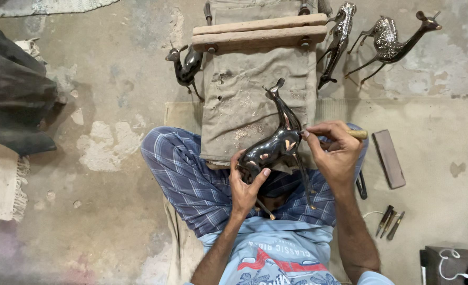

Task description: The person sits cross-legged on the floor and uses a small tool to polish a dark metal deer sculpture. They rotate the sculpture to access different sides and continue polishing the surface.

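Note:
A dark metal deer figurine (276, 145) lies tilted across my lap, head pointing up and away. My left hand (246, 186) grips its rear body from below, thumb pressed on the flank. My right hand (335, 150) holds a wooden-handled engraving tool (357, 134), its tip against the deer's shoulder where small bright cut marks show. The figurine rests against a worn cloth (249, 95) draped over a wooden work block (259, 30).
Three other deer figurines stand on the floor: a dark one (185, 66) at left, two patterned ones (339, 37) (391, 42) at right. A flat sharpening stone (390, 158), several small chisels (390, 221) and a dark tool (361, 186) lie at right. Dark cloth (12, 89) lies left.

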